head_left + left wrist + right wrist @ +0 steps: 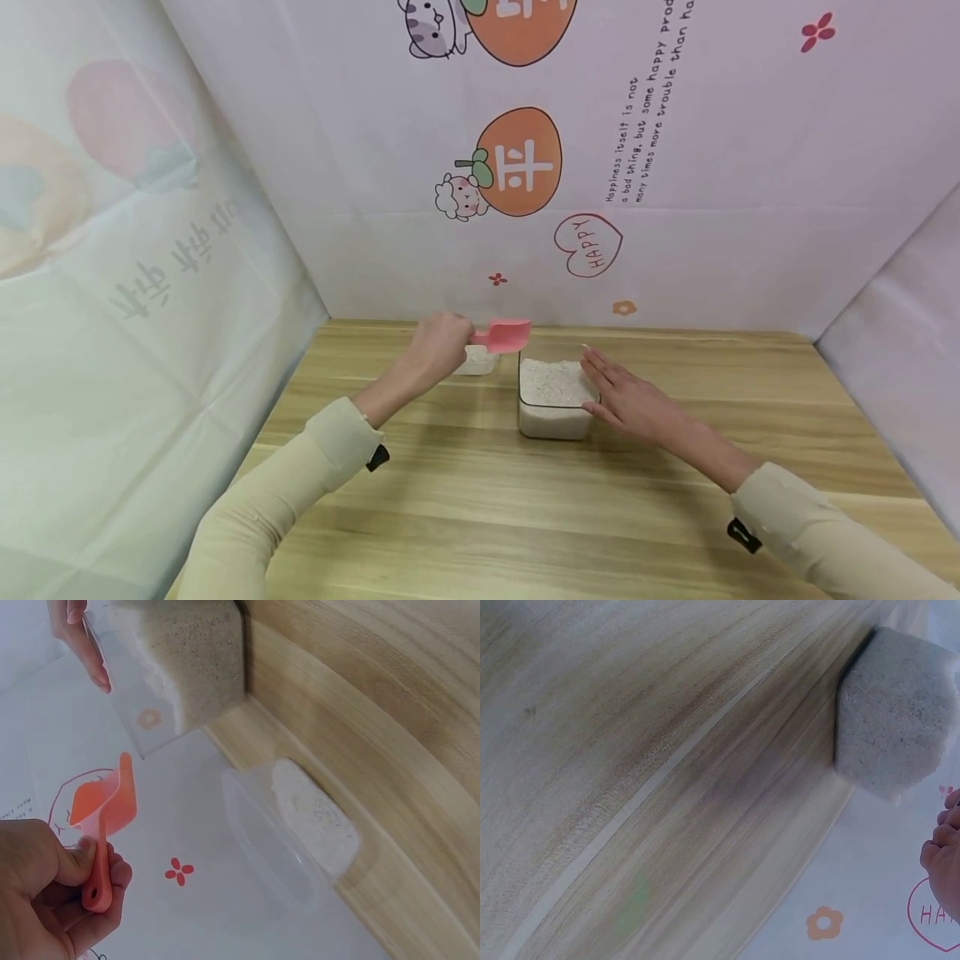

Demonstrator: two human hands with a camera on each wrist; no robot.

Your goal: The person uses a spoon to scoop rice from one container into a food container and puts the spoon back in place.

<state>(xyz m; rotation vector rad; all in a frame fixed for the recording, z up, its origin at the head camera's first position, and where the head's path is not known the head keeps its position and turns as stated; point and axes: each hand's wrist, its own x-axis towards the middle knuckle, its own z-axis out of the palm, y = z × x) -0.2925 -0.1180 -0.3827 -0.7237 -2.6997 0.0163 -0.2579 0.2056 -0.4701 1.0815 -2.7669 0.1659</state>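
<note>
My left hand [441,343] grips the handle of a pink scoop [510,335], raised above the table between two containers. No contents show in the scoop's bowl [116,806] in the left wrist view. A large clear square container [555,425] holds pale, grain-like material [555,382], with clear wall above its uneven top. My right hand [630,402] rests with fairly straight fingers against that container's right rim. Behind the scoop is a small clear container [262,836] with whitish contents [315,817], partly hidden by my left hand and the scoop in the head view.
A wood-grain table [465,517] carries both containers near its back edge. Behind it rises a white printed sheet [360,208], and another sheet [150,400] hangs along the left side. Black clips [744,535] show at both sleeves.
</note>
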